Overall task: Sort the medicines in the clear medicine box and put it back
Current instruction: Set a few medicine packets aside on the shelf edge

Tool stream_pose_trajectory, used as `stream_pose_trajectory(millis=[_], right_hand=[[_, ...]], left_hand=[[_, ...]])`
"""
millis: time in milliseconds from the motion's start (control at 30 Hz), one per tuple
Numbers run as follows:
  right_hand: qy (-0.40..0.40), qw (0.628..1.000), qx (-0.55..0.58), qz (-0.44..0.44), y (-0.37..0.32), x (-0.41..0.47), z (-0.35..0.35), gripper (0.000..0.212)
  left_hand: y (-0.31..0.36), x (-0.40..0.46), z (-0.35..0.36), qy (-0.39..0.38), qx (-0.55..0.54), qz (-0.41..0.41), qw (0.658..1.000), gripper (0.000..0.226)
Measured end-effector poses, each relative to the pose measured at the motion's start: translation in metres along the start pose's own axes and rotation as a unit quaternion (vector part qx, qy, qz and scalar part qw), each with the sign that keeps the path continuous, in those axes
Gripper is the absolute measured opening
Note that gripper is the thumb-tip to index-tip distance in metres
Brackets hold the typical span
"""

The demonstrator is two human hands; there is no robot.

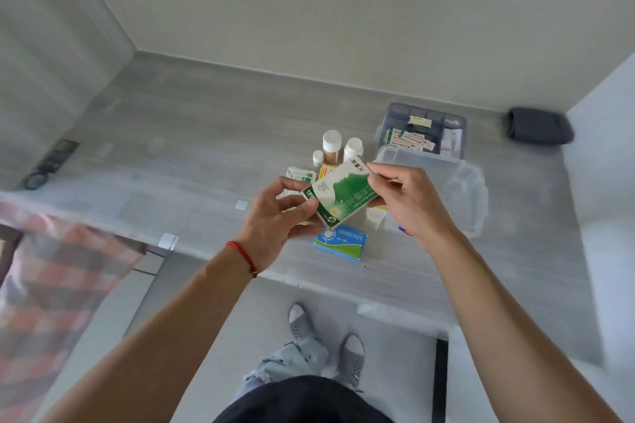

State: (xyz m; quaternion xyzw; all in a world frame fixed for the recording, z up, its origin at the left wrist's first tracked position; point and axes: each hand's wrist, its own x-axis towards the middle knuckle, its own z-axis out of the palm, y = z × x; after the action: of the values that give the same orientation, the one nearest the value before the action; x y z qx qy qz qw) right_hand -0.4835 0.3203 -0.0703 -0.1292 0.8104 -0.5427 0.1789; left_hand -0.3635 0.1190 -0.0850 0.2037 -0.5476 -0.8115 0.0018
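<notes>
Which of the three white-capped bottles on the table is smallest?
The leftmost bottle, nearest the person. It is far shorter and narrower than the amber-brown bottle and the white bottle behind it.

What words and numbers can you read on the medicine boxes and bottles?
"华素片": top edge of the green and white box, held by the left hand and right hand.
"LORATADINE TABLETS": blue box on the table; small and blurry, likely reading.
White-capped bottles and strips in the tray: too blurred to read.

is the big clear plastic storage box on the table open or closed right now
Open: the clear plastic storage box has no lid on top, and its bare rim and inside show.
</notes>
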Motion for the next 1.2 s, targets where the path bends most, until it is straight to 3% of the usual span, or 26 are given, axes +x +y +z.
stream_pose_trajectory(millis=[233, 500, 667, 833, 1200], right_hand=[[0.038, 0.999, 0.038, -0.009, -0.022, -0.002, 0.086, 0.023], [0.002, 0.999, 0.043, -0.017, -0.065, 0.017, 0.254, 0.023], [-0.007, 0.999, 0.035, 0.031, -0.083, 0.024, 0.384, 0.023], [-0.036, 0.997, 0.009, 0.067, -0.095, 0.025, 0.486, 0.024], [-0.143, 0.987, -0.047, 0.062, -0.114, 0.119, 0.611, 0.04]], left_hand=[[0.005, -0.034, -0.059, 0.082, -0.066, 0.039, 0.994, 0.023], [0.027, -0.066, -0.206, 0.183, -0.06, 0.066, 0.979, 0.019], [0.039, -0.086, -0.321, 0.259, -0.083, 0.004, 0.962, 0.018], [0.05, -0.099, -0.421, 0.285, -0.142, -0.066, 0.945, 0.025], [0.085, -0.042, -0.536, 0.367, -0.179, -0.111, 0.906, 0.036]])
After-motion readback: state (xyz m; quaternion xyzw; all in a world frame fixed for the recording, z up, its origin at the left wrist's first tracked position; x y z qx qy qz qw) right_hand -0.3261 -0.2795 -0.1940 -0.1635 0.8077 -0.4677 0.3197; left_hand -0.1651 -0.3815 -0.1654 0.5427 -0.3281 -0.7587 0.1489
